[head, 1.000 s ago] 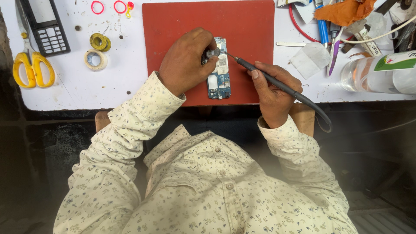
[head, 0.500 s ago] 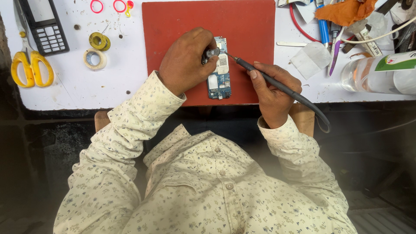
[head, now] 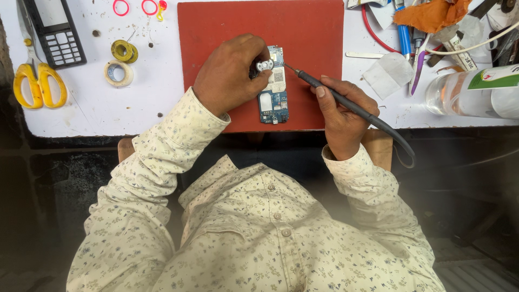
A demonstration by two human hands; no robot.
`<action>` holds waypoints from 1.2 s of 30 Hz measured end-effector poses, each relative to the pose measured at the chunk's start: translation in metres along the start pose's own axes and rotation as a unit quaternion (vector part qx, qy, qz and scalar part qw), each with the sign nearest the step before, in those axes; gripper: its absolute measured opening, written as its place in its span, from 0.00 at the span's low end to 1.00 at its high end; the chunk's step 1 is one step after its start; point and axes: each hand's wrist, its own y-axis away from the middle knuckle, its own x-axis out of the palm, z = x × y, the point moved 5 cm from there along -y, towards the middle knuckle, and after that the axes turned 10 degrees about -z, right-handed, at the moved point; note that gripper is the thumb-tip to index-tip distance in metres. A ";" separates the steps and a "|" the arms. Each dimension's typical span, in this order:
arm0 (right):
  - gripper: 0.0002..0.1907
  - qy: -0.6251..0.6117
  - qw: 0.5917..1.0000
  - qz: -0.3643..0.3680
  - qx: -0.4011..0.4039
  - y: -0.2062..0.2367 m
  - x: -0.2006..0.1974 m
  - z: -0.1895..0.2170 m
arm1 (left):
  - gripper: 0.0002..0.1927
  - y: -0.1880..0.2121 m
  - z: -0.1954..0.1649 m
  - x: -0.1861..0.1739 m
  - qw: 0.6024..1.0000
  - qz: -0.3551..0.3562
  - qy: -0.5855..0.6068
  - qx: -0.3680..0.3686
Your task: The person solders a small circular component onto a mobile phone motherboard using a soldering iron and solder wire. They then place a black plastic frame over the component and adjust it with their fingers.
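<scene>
A small blue circuit board [head: 274, 89] lay flat and lengthwise on the red mat [head: 303, 32], pinned under the left hand's fingertips, which pressed a small white part [head: 264, 65] beside its upper end. A dark soldering iron [head: 346, 105], pen-gripped, slanted up-left from the right hand, its tip just beside the board's upper right edge.

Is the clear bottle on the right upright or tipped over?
Tipped over: the clear bottle lies on its side along the white table.

The soldering iron [head: 346, 105] tip now sits slightly clear of the small white part [head: 264, 65] at upper centre; earlier it met that part. Right hand [head: 343, 116] has drawn back marginally.
</scene>
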 end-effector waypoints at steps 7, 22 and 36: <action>0.08 0.000 1.000 -0.004 0.001 0.000 0.000 -0.001 | 0.11 -0.002 0.002 -0.005 0.999 0.003 0.035 -0.023; 0.08 0.038 0.999 0.009 -0.024 -0.002 0.003 0.008 | 0.11 0.001 0.003 0.001 1.000 -0.003 -0.010 0.002; 0.08 0.058 0.997 0.013 -0.040 -0.003 0.005 0.011 | 0.11 0.001 -0.001 -0.007 1.000 -0.013 0.012 0.001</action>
